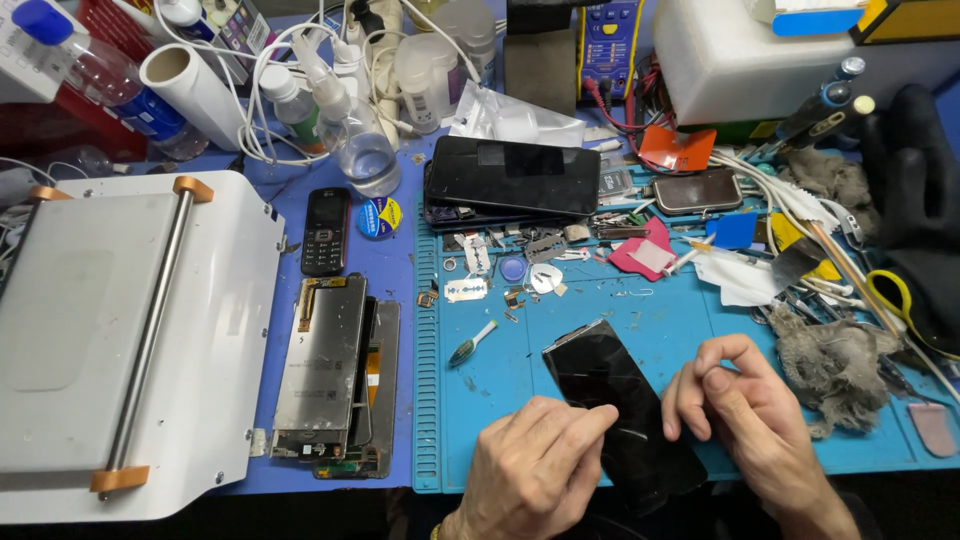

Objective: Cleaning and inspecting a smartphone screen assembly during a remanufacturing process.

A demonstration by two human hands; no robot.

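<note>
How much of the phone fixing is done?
Done: one phone already lies opened up, its metal inside showing, beside the white machine. In hand: the left hand presses a finger on a black phone lying on the blue mat, and the right hand steadies its edge. Left: that black phone looks unopened, and loose small parts lie scattered on the mat.

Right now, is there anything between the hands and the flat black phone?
Nothing visible. The left hand lies on the flat black phone with fingers on the glass; the right hand touches its right edge.
</note>
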